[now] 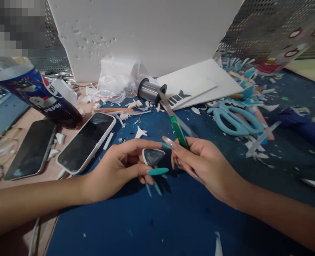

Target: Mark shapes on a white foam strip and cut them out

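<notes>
Between the thumb and fingers of my left hand (125,161) is a small dark grey piece with a white rim (152,157), pointed toward the right. It looks like a cut bit of foam, though its exact kind is unclear. My right hand (200,156) is closed around a green-handled knife (178,129), whose metal blade points up and away from me. The thumb and fingertips of this hand are close to the left forefinger's long nail, near the grey piece. The lower end of the handle is hidden in my right fingers.
Beyond my hands are a wire spool (151,91), white foam boards (195,80) and scattered white scraps. Light blue scissors (236,119) lie right. Two phones (86,142) and a Pepsi cup (40,96) are left. A blue tool (304,124) lies far right.
</notes>
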Demonstrator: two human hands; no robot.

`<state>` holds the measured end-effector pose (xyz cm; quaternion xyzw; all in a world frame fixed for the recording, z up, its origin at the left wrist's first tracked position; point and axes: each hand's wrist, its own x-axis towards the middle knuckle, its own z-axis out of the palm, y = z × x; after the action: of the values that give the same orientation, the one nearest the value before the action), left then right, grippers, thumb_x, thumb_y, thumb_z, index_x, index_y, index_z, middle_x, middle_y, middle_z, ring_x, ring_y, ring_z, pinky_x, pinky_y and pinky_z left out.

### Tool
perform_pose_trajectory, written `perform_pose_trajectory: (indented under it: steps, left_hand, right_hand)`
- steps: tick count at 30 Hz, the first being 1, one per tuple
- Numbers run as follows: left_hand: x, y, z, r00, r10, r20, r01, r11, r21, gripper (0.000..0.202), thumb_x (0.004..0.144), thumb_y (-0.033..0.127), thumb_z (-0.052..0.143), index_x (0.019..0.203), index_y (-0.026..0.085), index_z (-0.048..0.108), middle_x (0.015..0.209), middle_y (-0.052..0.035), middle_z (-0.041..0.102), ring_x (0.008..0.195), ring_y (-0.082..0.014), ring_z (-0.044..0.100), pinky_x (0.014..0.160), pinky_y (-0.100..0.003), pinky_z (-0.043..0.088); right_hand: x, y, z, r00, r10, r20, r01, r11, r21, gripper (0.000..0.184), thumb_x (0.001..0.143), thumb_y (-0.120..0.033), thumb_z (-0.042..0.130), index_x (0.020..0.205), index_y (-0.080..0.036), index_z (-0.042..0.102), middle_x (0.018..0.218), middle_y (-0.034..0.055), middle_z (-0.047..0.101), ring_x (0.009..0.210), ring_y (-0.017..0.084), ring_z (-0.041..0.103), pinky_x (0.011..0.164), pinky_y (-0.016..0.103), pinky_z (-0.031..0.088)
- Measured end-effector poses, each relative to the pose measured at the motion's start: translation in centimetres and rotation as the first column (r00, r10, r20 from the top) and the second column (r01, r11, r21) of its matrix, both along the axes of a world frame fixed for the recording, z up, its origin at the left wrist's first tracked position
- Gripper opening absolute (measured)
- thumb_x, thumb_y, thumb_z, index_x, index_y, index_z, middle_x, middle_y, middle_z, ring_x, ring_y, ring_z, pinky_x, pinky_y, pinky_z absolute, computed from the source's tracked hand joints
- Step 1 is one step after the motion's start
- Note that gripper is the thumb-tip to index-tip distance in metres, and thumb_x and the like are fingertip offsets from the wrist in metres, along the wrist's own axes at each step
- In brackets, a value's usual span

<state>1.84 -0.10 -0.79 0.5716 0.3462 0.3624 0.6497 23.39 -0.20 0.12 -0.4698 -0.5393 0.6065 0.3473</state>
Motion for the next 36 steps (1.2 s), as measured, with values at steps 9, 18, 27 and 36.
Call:
perform_pose_trajectory:
  steps: [9, 18, 27, 36]
  left_hand:
    - [0.0, 0.0, 0.3, 0.974, 0.225, -0.022, -0.221, 0.968, 0.119, 0.033, 0.070, 0.005, 0.090, 0.093, 0.019, 0.070, 0.079, 0.0034, 0.082, 0.067, -0.0129, 0.079, 0.059, -0.015, 0.062]
    - [-0.2, 0.0, -0.3, 0.945, 0.324, -0.053, -0.297, 0.911, 0.286, 0.032, 0.067, 0.011, 0.097, 0.090, 0.023, 0.078, 0.080, 0.0062, 0.080, 0.073, -0.0101, 0.076, 0.067, -0.013, 0.060]
    - [-0.7, 0.3, -1.0, 0.949, 0.314, -0.039, -0.255, 0.832, 0.493, 0.034, 0.071, 0.028, 0.101, 0.098, 0.027, 0.081, 0.094, 0.0044, 0.076, 0.092, -0.0110, 0.069, 0.081, -0.018, 0.055]
    - [-0.8, 0.4, -1.2, 0.951, 0.272, -0.149, -0.137, 0.799, 0.586, 0.039, 0.079, 0.038, 0.095, 0.110, 0.024, 0.076, 0.109, 0.0002, 0.075, 0.104, -0.0131, 0.070, 0.092, -0.018, 0.056]
  right_hand:
    - [0.8, 0.3, -0.4, 0.997, 0.001, -0.080, 0.006, 0.996, 0.090, 0.056, 0.096, -0.073, 0.062, 0.076, -0.021, 0.059, 0.049, -0.0057, 0.046, 0.041, 0.008, 0.034, 0.037, 0.024, 0.030]
    - [0.3, -0.1, -0.3, 0.989, 0.077, -0.125, -0.086, 0.994, -0.068, 0.035, 0.098, -0.050, 0.071, 0.097, -0.017, 0.060, 0.051, -0.0113, 0.045, 0.039, 0.004, 0.035, 0.039, 0.019, 0.030]
    - [0.4, -0.7, -0.4, 0.970, 0.150, -0.193, -0.186, 0.966, -0.182, 0.034, 0.093, -0.046, 0.077, 0.105, -0.019, 0.061, 0.062, -0.0107, 0.041, 0.045, 0.004, 0.037, 0.042, 0.018, 0.030]
    - [0.4, -0.6, -0.6, 0.959, 0.227, -0.172, -0.261, 0.942, -0.211, 0.031, 0.090, -0.045, 0.077, 0.097, -0.017, 0.068, 0.057, -0.0086, 0.041, 0.045, 0.005, 0.032, 0.042, 0.020, 0.022]
